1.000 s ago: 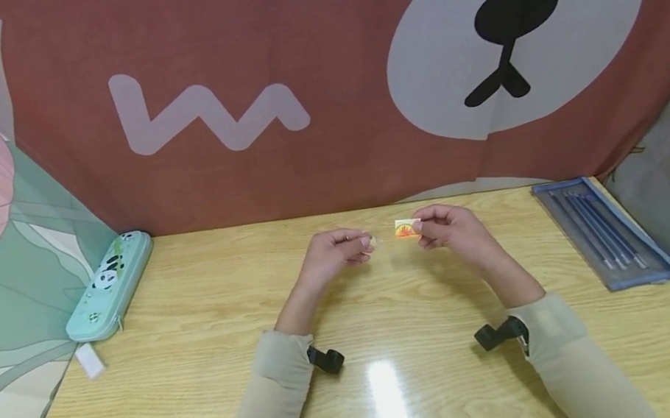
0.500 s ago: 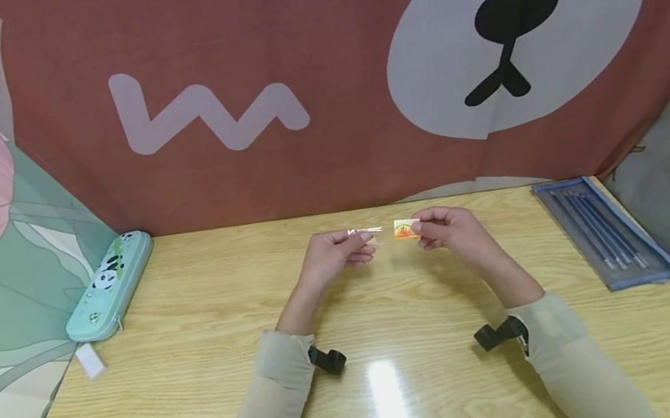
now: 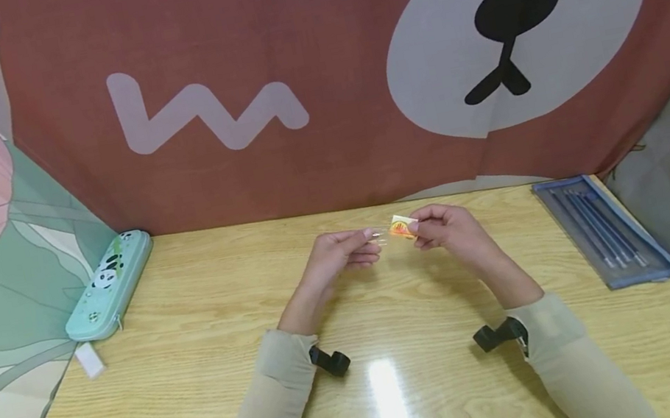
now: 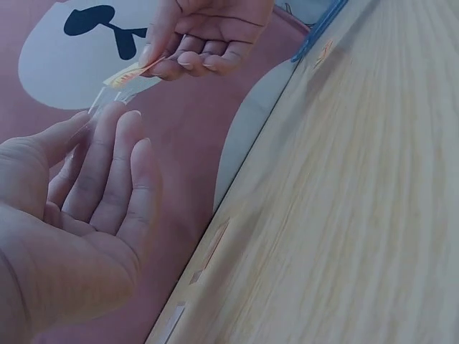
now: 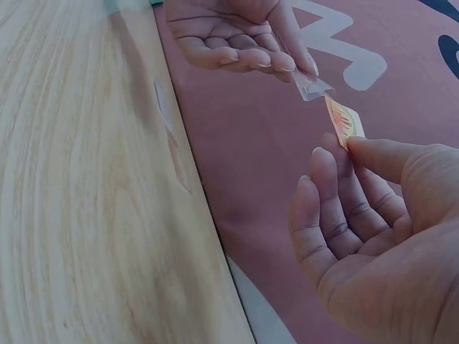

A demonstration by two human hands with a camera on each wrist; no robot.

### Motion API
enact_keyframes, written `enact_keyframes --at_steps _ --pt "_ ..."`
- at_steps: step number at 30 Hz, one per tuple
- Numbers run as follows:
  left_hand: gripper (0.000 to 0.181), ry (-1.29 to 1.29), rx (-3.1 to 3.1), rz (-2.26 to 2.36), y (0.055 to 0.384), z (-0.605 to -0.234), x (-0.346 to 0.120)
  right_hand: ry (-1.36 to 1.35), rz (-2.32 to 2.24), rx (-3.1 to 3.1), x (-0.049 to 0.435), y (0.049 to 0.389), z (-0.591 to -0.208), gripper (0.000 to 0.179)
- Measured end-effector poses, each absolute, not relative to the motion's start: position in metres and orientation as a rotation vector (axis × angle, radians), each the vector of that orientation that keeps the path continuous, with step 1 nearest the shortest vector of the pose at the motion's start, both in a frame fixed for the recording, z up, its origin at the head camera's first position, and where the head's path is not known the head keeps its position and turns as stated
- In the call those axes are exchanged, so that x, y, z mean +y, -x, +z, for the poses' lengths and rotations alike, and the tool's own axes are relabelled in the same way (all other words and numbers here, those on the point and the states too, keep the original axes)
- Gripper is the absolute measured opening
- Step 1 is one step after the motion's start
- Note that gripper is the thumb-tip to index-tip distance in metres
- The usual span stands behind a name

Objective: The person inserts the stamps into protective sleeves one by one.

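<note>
My left hand (image 3: pixel 338 255) pinches a small clear plastic sleeve (image 5: pixel 312 87) between thumb and fingers. Its free end points toward the other hand. A little to the right, my right hand (image 3: pixel 451 229) pinches a small flat yellow card (image 5: pixel 346 122) with an orange-red print, between thumb and index finger. The card tilts, one edge right by the end of the plastic in both wrist views. Whether the card's edge is inside the sleeve or only against it, I cannot tell. Both hands are held above the far part of the table.
On the wooden table (image 3: pixel 209 410), a mint pencil case (image 3: pixel 109 286) with pandas lies at the left, a small white tag (image 3: pixel 90 360) beside it. A blue mesh zip pouch (image 3: pixel 608 232) with several pencils lies at the right. A brown printed cloth (image 3: pixel 351 146) hangs behind.
The card has tilted and shifted slightly left, closer to the plastic sleeve. The sleeve has turned in my left fingers, and its end now shows more toward the card.
</note>
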State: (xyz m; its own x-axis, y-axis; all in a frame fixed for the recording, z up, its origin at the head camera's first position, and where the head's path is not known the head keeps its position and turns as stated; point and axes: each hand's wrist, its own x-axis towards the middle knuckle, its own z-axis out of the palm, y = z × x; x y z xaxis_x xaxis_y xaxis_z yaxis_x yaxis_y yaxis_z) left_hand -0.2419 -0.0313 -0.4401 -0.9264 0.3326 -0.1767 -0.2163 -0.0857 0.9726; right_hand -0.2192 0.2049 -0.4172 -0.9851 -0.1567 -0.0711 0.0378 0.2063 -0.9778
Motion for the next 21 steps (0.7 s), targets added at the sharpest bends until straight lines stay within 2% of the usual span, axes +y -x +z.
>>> enact_keyframes --at_steps 16,21 --pt "0.036 -0.114 1.842 2.085 0.242 -0.4393 -0.0307 0.127 -1.834 2.325 0.2026 0.2195 -0.4165 0.028" --pt "0.031 -0.124 1.898 2.097 0.2415 -0.4387 -0.0289 0.121 -1.753 2.34 0.2023 0.2201 -0.417 0.029"
